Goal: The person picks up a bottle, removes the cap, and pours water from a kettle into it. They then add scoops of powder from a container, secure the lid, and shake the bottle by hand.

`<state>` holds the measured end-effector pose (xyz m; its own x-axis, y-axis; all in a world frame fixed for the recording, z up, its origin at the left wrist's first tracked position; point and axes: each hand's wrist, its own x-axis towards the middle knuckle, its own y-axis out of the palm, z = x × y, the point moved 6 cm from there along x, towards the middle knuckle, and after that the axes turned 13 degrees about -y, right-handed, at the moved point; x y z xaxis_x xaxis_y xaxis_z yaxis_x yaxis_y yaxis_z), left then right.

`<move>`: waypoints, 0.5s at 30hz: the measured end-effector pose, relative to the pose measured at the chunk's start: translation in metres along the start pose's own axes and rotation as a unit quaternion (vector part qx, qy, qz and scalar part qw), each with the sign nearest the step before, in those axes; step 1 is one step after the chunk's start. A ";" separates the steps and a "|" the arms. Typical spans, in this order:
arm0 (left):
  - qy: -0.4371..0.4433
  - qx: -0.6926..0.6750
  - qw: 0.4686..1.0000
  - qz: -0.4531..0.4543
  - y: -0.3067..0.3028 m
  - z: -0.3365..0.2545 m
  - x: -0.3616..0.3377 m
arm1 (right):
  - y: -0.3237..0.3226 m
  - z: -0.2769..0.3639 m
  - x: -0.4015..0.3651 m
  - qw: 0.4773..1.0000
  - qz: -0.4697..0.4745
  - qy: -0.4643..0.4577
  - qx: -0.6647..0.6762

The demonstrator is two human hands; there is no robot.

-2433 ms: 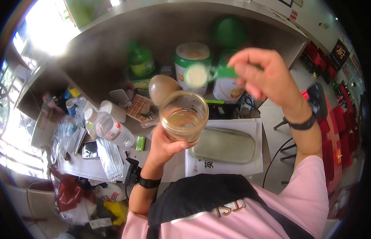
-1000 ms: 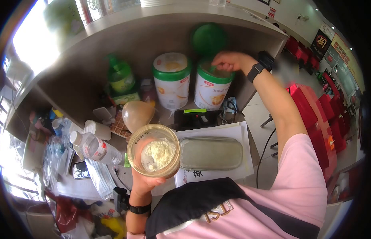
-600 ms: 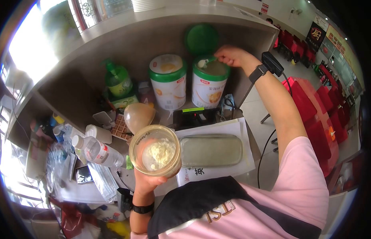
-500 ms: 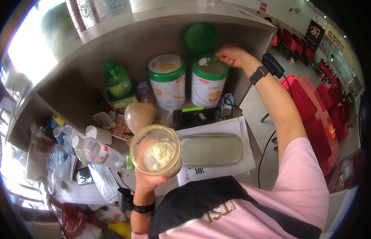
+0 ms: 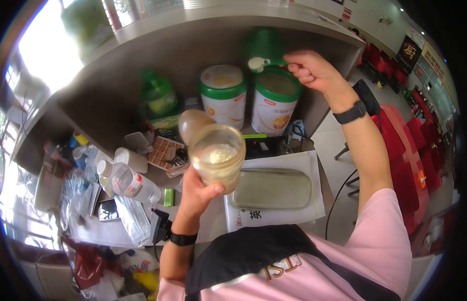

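Note:
My left hand (image 5: 194, 193) is wrapped round a clear jar (image 5: 217, 173) with pale yellowish powder at its bottom. The jar is held tilted above the counter, left of the glass-like tray. In my right hand (image 5: 316, 72) is the handle of a green scoop (image 5: 273, 62), pinched between the fingers. Its white bowl holds pale powder and hangs just over the rim of the uncovered powder canister (image 5: 274, 110). A green lid (image 5: 263, 42) stands raised behind that canister. Beside it is a second canister (image 5: 223, 103) with a green rim and a light top.
A greenish rectangular tray (image 5: 273, 188) lies on white paper (image 5: 316, 185). To the left are a green pump bottle (image 5: 159, 93), a clear bottle (image 5: 130, 184), a waffle-patterned brown tray (image 5: 164, 152) and plastic wrapping (image 5: 73, 195). Red-covered tables (image 5: 399, 150) stand beyond the counter's right side.
My right hand has lifted the scoop from inside the right canister's mouth to above its rim. The jar in my left hand has moved up and slightly right, and is tilted differently.

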<state>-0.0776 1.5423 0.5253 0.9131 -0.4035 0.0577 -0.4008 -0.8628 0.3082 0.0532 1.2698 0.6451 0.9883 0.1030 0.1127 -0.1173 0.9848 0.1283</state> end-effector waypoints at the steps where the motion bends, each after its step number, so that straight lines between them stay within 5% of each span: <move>1: 0.002 -0.014 1.000 -0.003 0.001 -0.001 0.004 | 0.017 0.008 -0.008 0.999 0.044 -0.025 -0.010; 7: 0.009 -0.002 1.000 -0.016 0.005 -0.012 0.015 | 0.106 0.027 -0.087 0.960 0.158 -0.137 -0.184; 8: 0.011 -0.013 1.000 -0.009 0.004 -0.013 0.015 | 0.116 0.027 -0.097 0.894 0.191 -0.288 -0.285; 9: 0.014 -0.025 1.000 -0.001 0.004 -0.013 0.014 | 0.132 0.035 -0.116 0.694 0.232 -0.532 -0.425; 11: 0.021 0.010 1.000 -0.013 -0.004 -0.008 0.012 | 0.147 0.026 -0.142 0.561 0.274 -0.577 -0.526; 15: 0.032 -0.007 0.999 -0.019 0.004 -0.015 0.006 | 0.143 0.026 -0.143 0.546 0.252 -0.608 -0.519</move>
<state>-0.0730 1.5412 0.5413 0.9305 -0.3503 0.1072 -0.3658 -0.8725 0.3238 -0.1078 1.3917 0.6731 -0.0136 0.8492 0.5279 0.3982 0.4889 -0.7762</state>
